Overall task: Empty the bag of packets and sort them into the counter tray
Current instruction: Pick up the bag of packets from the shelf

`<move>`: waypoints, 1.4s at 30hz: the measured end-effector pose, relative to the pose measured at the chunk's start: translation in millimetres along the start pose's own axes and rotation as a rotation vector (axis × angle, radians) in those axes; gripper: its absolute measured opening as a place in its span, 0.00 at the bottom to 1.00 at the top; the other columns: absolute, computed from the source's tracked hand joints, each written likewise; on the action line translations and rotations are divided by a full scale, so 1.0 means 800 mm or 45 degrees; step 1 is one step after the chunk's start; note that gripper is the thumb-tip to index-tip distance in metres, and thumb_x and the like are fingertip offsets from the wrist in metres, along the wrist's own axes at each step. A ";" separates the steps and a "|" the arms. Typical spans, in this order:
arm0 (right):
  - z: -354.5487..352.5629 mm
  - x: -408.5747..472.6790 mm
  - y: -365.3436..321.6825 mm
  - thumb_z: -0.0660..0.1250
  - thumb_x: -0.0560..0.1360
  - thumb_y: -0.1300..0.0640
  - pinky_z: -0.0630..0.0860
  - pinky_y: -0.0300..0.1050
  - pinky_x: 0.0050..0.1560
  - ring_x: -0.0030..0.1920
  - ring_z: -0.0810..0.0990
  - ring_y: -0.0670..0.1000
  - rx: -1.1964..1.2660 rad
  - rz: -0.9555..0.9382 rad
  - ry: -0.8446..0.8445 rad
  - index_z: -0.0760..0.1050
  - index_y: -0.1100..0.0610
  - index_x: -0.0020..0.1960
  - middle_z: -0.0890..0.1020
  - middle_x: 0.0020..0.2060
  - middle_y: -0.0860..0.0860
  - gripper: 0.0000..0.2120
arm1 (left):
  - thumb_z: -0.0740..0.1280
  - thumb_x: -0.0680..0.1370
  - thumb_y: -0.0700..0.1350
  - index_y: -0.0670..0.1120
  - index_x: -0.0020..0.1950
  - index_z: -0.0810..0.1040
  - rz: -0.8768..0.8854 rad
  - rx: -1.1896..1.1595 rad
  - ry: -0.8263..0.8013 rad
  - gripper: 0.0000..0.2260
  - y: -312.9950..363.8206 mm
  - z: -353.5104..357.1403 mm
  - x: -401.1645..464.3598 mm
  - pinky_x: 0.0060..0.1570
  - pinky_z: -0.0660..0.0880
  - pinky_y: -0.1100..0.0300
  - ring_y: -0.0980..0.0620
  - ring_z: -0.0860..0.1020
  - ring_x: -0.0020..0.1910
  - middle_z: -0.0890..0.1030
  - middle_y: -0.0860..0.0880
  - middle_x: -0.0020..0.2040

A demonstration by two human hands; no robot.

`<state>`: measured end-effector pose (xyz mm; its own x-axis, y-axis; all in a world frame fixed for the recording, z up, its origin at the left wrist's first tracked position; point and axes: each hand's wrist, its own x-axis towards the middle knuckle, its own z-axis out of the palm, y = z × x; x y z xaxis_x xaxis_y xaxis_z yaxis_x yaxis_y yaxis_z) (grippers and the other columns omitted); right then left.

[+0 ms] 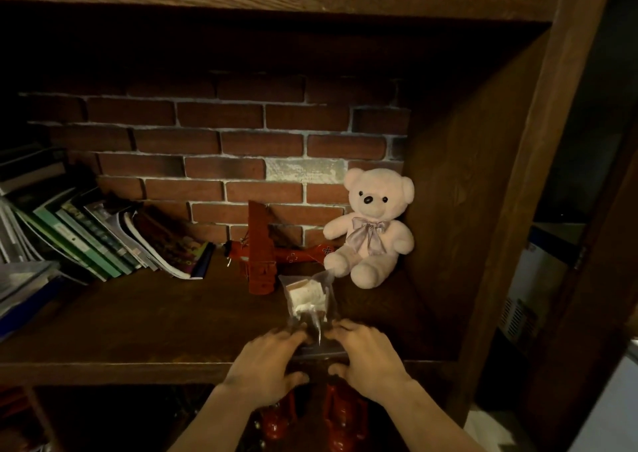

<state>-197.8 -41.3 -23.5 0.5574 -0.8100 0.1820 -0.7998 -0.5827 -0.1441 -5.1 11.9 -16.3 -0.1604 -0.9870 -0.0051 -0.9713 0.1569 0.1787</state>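
Observation:
A clear plastic bag (308, 301) with pale packets inside lies on the dark wooden shelf (155, 317), in front of a red toy plane. My left hand (267, 365) and my right hand (367, 356) reach over the shelf's front edge and pinch the bag's near end from either side, fingers curled on the plastic. The far end of the bag points toward the brick back wall. No tray is in view.
A pink teddy bear (371, 230) sits in the back right corner. The red toy plane (266, 254) stands mid-shelf. Leaning books (103, 237) fill the left. A wooden side panel (476, 210) bounds the right. Red objects (341, 413) show on the level below.

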 end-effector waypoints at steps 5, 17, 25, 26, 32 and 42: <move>-0.006 -0.009 -0.013 0.68 0.76 0.61 0.77 0.46 0.59 0.60 0.80 0.52 0.005 -0.067 0.073 0.78 0.48 0.64 0.80 0.61 0.48 0.18 | 0.67 0.79 0.46 0.61 0.61 0.71 0.074 -0.030 0.135 0.14 -0.002 -0.008 -0.016 0.60 0.73 0.55 0.56 0.74 0.60 0.76 0.59 0.61; -0.079 -0.018 -0.036 0.62 0.80 0.56 0.75 0.49 0.47 0.51 0.83 0.56 -0.023 -0.137 0.283 0.76 0.49 0.59 0.84 0.52 0.51 0.10 | 0.61 0.79 0.51 0.61 0.57 0.68 0.120 -0.117 0.356 0.08 0.008 -0.061 -0.041 0.50 0.77 0.53 0.56 0.78 0.51 0.77 0.59 0.54; -0.142 -0.023 -0.047 0.61 0.80 0.53 0.75 0.49 0.43 0.48 0.82 0.54 0.035 -0.158 0.458 0.78 0.47 0.57 0.84 0.49 0.49 0.09 | 0.64 0.80 0.51 0.62 0.54 0.71 0.147 -0.112 0.646 0.06 0.015 -0.100 -0.051 0.45 0.77 0.60 0.60 0.79 0.46 0.78 0.60 0.50; -0.150 -0.024 -0.047 0.60 0.81 0.52 0.76 0.49 0.43 0.47 0.82 0.53 0.061 -0.161 0.479 0.78 0.46 0.56 0.84 0.48 0.48 0.09 | 0.65 0.80 0.51 0.62 0.54 0.72 0.150 -0.119 0.665 0.05 0.016 -0.108 -0.051 0.45 0.76 0.61 0.60 0.78 0.46 0.79 0.60 0.50; -0.185 -0.021 -0.042 0.65 0.80 0.52 0.77 0.48 0.46 0.46 0.81 0.50 0.125 -0.165 0.548 0.82 0.49 0.53 0.83 0.47 0.46 0.08 | 0.68 0.79 0.52 0.61 0.51 0.78 0.162 -0.219 0.714 0.03 0.016 -0.158 -0.052 0.46 0.75 0.62 0.63 0.79 0.46 0.82 0.63 0.46; -0.228 -0.017 -0.052 0.67 0.78 0.54 0.76 0.46 0.40 0.40 0.76 0.44 0.108 -0.143 0.542 0.82 0.48 0.50 0.81 0.44 0.43 0.06 | 0.69 0.78 0.52 0.61 0.47 0.78 0.106 -0.230 0.751 0.03 0.022 -0.212 -0.060 0.49 0.77 0.60 0.63 0.79 0.44 0.82 0.63 0.43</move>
<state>-212.8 5.8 157.1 0.4843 -0.6527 0.5826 -0.7085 -0.6832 -0.1765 15.6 56.7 153.7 -0.0602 -0.8320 0.5515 -0.9065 0.2769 0.3188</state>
